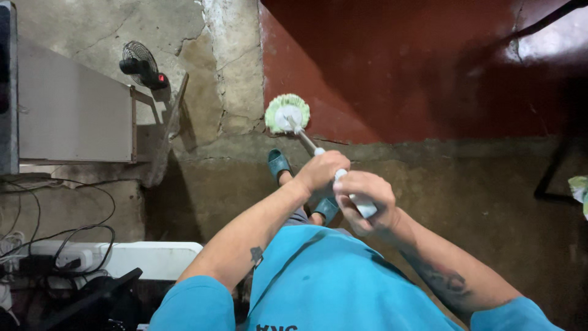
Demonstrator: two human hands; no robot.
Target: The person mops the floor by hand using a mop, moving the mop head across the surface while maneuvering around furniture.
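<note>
Head view: both hands close around 1 mop handle (304,140). The left hand (323,170) has a full grip lower on the shaft; the right hand (365,199) wraps its white upper end. The green-white mop head (287,113) rests on the floor (478,184) at 12 o'clock from the hands, beside 2 teal slippers (278,164). A fan (142,64) stands at 10 o'clock.
</note>
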